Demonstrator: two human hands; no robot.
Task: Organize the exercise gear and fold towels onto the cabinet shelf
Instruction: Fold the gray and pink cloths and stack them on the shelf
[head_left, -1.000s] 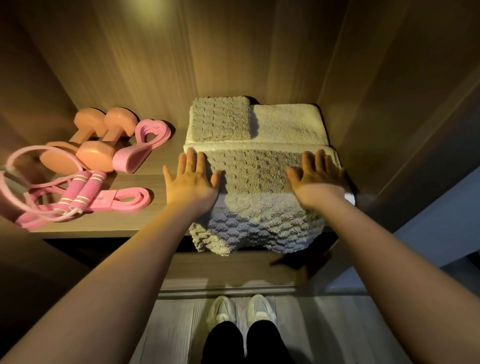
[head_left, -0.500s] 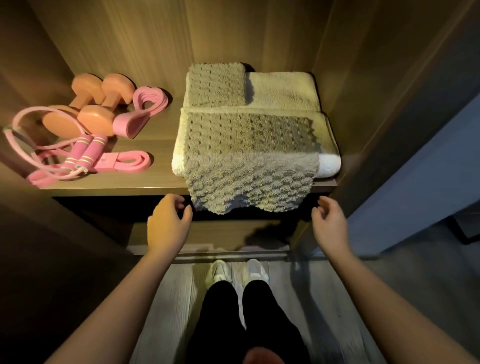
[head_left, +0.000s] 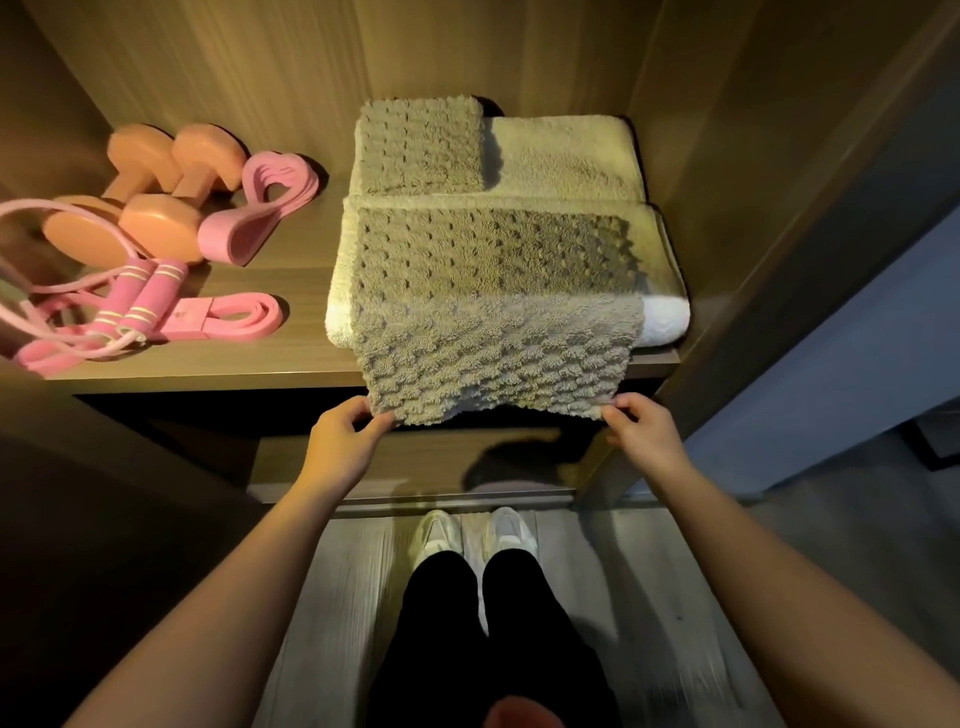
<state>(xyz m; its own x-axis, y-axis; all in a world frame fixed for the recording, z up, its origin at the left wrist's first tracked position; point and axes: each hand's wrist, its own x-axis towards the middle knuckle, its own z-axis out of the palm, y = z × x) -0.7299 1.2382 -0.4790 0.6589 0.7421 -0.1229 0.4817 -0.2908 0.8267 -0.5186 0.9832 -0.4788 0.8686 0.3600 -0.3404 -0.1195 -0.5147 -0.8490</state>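
A grey waffle towel (head_left: 493, 312) lies over a folded cream towel (head_left: 662, 270) on the wooden cabinet shelf (head_left: 218, 364), its front end hanging past the shelf edge. My left hand (head_left: 345, 441) pinches the hanging left corner and my right hand (head_left: 641, 431) pinches the right corner. Behind lie a small folded grey towel (head_left: 421, 140) and another cream towel (head_left: 566, 156). On the shelf's left are two orange dumbbells (head_left: 150, 208), pink resistance bands (head_left: 260, 208) and a pink jump rope (head_left: 130, 296).
The cabinet's right side wall (head_left: 737, 182) stands close beside the towels, and the back panel (head_left: 337, 62) is just behind them. A lower shelf (head_left: 415, 467) sits under the hanging end. My feet in light shoes (head_left: 467, 535) stand on the grey floor.
Both hands left the top of the grey towel, dropped below the shelf edge, and now pinch its hanging front corners.
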